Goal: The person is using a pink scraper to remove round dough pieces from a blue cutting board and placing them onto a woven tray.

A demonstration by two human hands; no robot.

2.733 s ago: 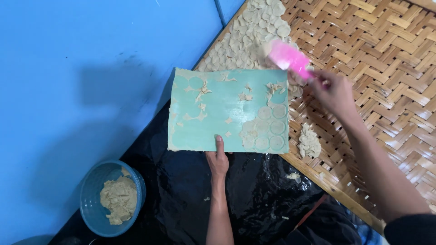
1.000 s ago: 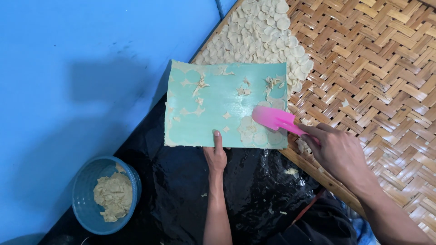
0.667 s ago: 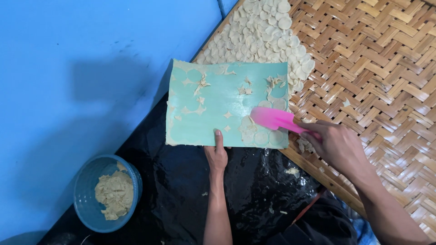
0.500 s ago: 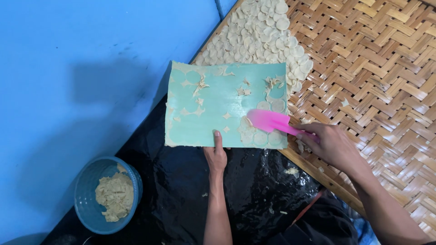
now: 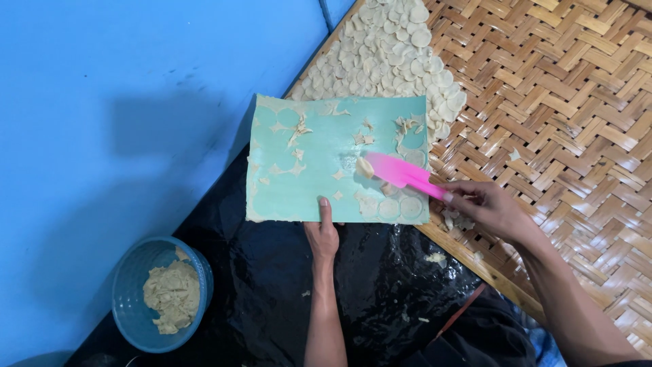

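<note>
The step in hand looks like scraping: the right hand (image 5: 485, 207) is closed around the handle of a pink spatula (image 5: 401, 173), whose blade lies on a teal board (image 5: 305, 183) with a dab of dough at its tip; the left hand (image 5: 322, 234) is open and pins the board's near edge, thumb up on its surface, holding nothing. The board rests partly on black plastic sheeting (image 5: 272, 285), its right edge reaching over the woven bamboo tray (image 5: 577, 122). The next move seemingly calls for a flat blade slid under the thin rounds without tearing them. By count: one board, one spatula, one blue bowl of dough (image 5: 163, 295) (well apart, lower left); about three whole rounds (image 5: 390, 207) on the board's near right corner, amid many scraps; the heap of dough discs (image 5: 394, 51) on the tray is too many to count.
</note>
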